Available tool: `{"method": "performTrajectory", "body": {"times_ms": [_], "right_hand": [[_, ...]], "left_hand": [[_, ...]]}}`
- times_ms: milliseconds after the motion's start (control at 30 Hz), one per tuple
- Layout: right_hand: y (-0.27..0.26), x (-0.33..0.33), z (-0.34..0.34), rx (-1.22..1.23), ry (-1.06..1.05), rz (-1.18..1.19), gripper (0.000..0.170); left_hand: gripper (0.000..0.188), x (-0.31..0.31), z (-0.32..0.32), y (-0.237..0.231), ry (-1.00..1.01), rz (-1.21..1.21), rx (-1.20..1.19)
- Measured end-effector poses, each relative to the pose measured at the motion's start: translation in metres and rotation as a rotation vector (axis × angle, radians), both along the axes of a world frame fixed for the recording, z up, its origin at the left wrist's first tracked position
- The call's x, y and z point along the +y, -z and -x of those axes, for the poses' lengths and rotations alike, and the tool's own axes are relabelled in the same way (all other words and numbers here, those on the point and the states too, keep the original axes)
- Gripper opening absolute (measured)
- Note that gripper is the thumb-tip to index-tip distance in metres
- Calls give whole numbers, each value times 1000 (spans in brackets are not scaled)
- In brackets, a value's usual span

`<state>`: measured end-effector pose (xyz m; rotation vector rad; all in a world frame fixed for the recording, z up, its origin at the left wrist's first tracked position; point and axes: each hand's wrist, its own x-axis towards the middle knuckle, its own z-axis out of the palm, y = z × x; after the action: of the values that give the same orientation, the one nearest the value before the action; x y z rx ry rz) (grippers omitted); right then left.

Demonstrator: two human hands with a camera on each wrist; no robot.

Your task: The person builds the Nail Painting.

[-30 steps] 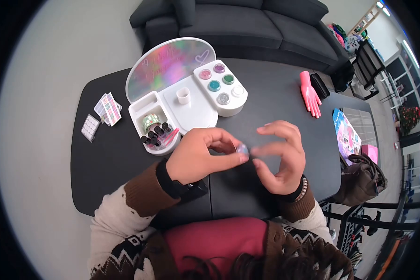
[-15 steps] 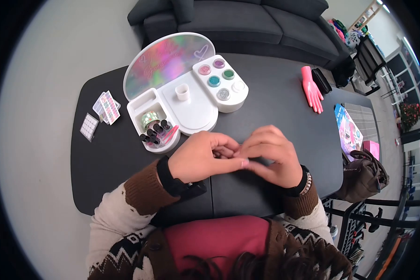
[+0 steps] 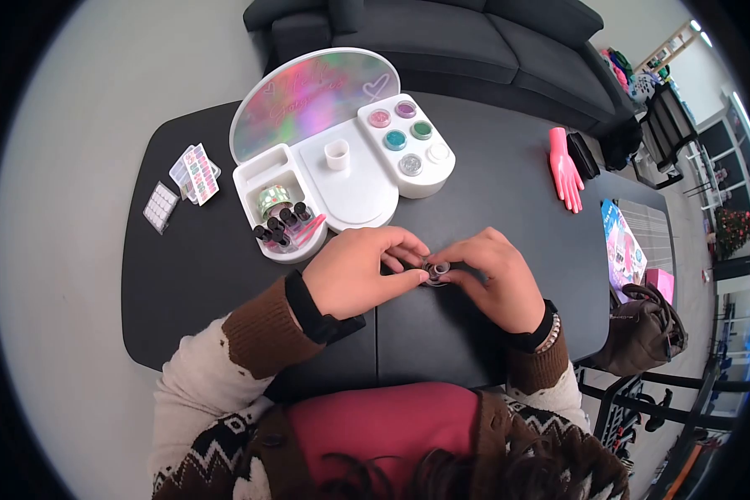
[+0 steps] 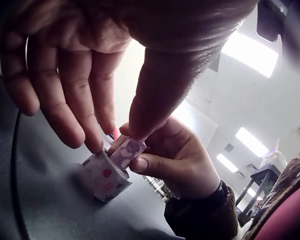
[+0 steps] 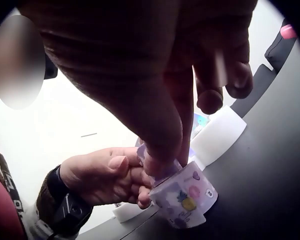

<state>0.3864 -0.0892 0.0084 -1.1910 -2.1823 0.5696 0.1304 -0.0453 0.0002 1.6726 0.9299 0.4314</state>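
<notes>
A short, wide roll with fruit and sticker prints [image 4: 102,179] [image 5: 194,194] stands on the dark table, low between both hands. My right hand [image 3: 504,282] pinches a smaller purple-and-white patterned piece [image 4: 127,153] between thumb and finger at the roll's open top. My left hand [image 3: 362,273] is beside it, fingers extended and relaxed; its thumb tip is close to the purple piece, and whether it touches cannot be told. From above, the roll [image 3: 436,272] shows small, partly covered by fingertips.
A white vanity tray [image 3: 354,200] with a shiny backboard, glitter pots [image 3: 395,139] and black-capped bottles [image 3: 278,236] stands beyond the hands. Sticker sheets [image 3: 200,173] lie left; a pink model hand [image 3: 565,171], a printed sheet [image 3: 622,250] and a brown bag [image 3: 642,337] are right.
My right hand, apart with fingers spread a second ago, has come in to meet the left and now pinches the piece. The roll, hidden half a second ago, shows between the fingertips.
</notes>
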Motion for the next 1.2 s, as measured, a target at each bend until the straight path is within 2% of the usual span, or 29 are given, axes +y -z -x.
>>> {"method": "performTrajectory", "body": {"times_ms": [300,367,400,467,667,900,1200], "right_hand": [[4,0,1,-38,11,-11,27],[5,-3,2,36,117,161,28],[7,-3,2,36,118,162,28],[12,-1,0,199,52,240,27],[10,-3,2,241,89,344,25],[8,-3,3,195,52,291,26],[14,0,-1,144,-10,179,25]], "left_hand": [[30,1,-1,-1,24,11,55],[29,1,-2,0,25,-4,61],[29,1,-2,1,28,-19,68],[28,1,-2,5,35,-12,46],[26,1,-3,8,45,-6,20],[24,0,-5,12,40,-62,-16],[27,0,-4,9,32,-14,33]]}}
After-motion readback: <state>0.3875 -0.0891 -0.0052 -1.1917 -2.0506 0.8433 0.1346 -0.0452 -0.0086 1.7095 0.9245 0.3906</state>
